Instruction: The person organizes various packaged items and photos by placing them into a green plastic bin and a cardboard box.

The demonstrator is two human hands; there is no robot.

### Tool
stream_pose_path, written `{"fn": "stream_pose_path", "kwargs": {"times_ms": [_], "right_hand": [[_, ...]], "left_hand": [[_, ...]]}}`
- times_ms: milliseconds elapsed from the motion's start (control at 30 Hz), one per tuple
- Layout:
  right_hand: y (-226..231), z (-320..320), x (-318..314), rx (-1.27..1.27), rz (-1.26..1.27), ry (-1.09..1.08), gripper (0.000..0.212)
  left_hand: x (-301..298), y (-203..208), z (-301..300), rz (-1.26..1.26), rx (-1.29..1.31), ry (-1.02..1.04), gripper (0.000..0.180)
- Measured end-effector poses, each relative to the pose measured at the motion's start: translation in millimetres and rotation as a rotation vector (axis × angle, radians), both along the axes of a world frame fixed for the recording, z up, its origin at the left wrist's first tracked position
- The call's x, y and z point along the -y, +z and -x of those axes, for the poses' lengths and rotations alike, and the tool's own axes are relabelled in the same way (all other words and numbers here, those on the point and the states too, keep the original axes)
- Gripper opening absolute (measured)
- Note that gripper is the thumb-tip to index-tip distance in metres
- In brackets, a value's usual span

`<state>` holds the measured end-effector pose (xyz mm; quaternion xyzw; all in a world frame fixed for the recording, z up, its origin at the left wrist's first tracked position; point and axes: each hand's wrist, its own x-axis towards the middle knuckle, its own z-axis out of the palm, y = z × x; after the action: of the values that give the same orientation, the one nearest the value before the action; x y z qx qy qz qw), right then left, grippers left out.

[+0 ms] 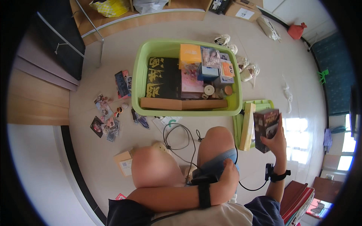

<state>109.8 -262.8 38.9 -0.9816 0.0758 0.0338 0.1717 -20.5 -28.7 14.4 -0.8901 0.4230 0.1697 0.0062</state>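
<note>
My right hand (277, 142) grips a dark upright box (265, 131) with printed sides, thumb on its near face and fingers along its right side. It is raised over the floor, right of my knees. My left hand (227, 176) rests by my right thigh on the blue shorts (215, 161), fingers curled with nothing visible in them. In front of me stands a green plastic bin (138, 81). It holds a black box with gold lettering (164, 77), a yellow-orange box (190, 54), a pink box (191, 82), several smaller boxes and small jars.
A green lid (238, 130) lies right of the bin, with a long pale box (247, 126) on it. Cards and small trinkets (107, 120) are spread on the left floor. A black cable (177, 139) loops between my knees. White shoes (249, 71) stand behind the bin's right side.
</note>
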Motion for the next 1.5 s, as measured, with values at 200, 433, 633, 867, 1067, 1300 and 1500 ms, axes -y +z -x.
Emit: {"fn": "stream_pose_path", "kwargs": {"times_ms": [200,433,633,867,1067,1300,1500], "right_hand": [[32,-101,-205,0.053,-0.456,0.468,0.115],[-42,-161,-362,0.051,-0.569,0.687,0.114],[-79,-172,-343,0.136,-0.573,0.714,0.126],[-99,-170,-348,0.024,-0.321,0.653,0.128],[-136,-188,-431,-0.168,-0.191,0.499,0.119],[-206,-178,-418,-0.101,-0.158,0.833,0.112],[-192,-150,-429,-0.108,0.120,0.983,0.117]], "left_hand": [[11,2,3,-0.100,-0.028,-0.167,0.032],[13,-7,18,-0.014,-0.077,-0.102,0.034],[-5,-12,19,-0.007,-0.041,-0.012,0.034],[-7,-10,17,-0.010,-0.034,0.020,0.034],[-3,-10,14,-0.009,-0.030,0.039,0.034],[-13,-11,11,-0.021,-0.012,0.100,0.035],[-23,-13,12,-0.024,-0.003,0.165,0.035]]}}
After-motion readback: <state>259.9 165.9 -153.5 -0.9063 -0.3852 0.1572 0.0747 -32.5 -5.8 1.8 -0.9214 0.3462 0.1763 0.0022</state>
